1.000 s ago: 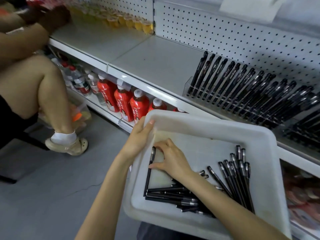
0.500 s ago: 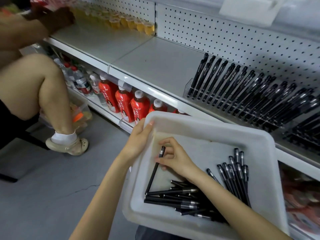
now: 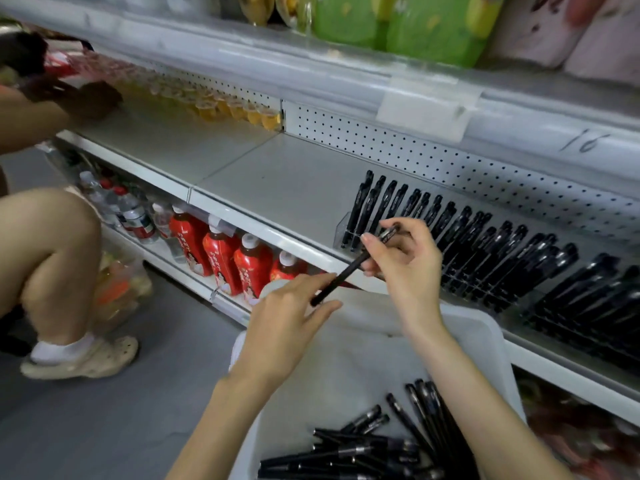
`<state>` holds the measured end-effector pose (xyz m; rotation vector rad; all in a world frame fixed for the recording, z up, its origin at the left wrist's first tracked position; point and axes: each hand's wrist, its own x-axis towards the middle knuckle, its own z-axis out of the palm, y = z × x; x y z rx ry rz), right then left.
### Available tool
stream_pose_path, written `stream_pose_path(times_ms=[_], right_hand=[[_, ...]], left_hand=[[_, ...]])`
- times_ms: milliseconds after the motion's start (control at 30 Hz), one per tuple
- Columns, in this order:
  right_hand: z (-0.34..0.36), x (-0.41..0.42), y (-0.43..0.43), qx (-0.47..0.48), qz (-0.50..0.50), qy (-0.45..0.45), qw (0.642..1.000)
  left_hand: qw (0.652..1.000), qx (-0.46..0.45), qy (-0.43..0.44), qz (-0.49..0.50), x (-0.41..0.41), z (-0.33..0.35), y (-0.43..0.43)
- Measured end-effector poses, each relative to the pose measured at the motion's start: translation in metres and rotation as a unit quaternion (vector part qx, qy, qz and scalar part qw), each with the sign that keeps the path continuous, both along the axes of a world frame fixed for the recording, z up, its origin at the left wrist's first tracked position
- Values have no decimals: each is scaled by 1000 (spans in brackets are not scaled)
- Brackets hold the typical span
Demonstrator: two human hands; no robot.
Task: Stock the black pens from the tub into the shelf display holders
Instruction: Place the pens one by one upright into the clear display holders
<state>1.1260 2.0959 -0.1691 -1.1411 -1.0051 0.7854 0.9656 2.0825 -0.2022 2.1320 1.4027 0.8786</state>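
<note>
One pen (image 3: 349, 271) is being held slantwise above the tub's (image 3: 485, 327) far rim, the right hand (image 3: 405, 268) pinching its upper end and the left hand (image 3: 287, 323) meeting its lower tip, gripping or merely touching I cannot tell, probably lining it up for the holders (image 3: 341, 233) along the shelf's (image 3: 277, 181) front edge.

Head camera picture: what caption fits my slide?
A right hand holds a slim black pen between the white plastic tub and clear shelf holders, left hand at its lower end.
</note>
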Motion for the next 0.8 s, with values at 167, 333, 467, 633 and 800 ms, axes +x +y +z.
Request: stream_pose_path(times_ms=[167,333,467,633,800], right_hand=[[7,6,1,11,21,-7,1000],[10,20,8,22,26,-15,999],[16,34,20,69,-29,-86,994],[16,53,41,76,-100,-180,976],[2,53,51,54,-90,-265,959]], left_hand=[[999,-9,-53,3,13,-5,11],[998,-33,-57,-21,21,-3,28],[999,-13,-32,19,27,4,49],[993,28,110,32,31,4,81],[975,-4,221,-8,35,-6,107]])
